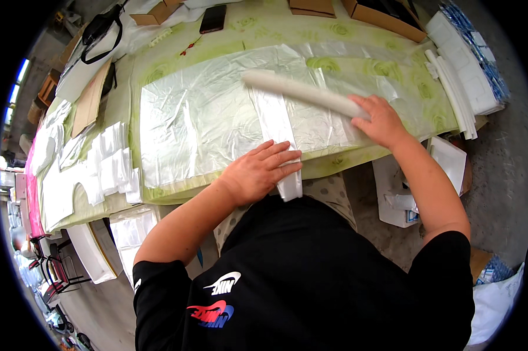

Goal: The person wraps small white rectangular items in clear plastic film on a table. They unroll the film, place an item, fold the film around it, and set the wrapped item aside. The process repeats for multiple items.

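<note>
My right hand (382, 121) grips one end of a long white tube (305, 93), which looks like a roll and is smeared by motion at its far end. It slants leftward over a narrow folded strip of white plastic film (274, 117). On the near end of that strip, at the table's front edge, my left hand (260, 172) lies flat with its fingers stretched out. Beneath is a wide sheet of clear plastic (182, 128), wrinkled and spread over the table. Whether the tube touches the strip, I cannot tell.
White folded plastic pieces (109, 155) lie on the green patterned tablecloth (246, 38) at the left, near flat cardboard (91, 99). A dark phone (213, 19) and a cardboard box (387, 17) are at the back. White rolls (451, 93) line the right edge; a foam box (393, 193) stands below.
</note>
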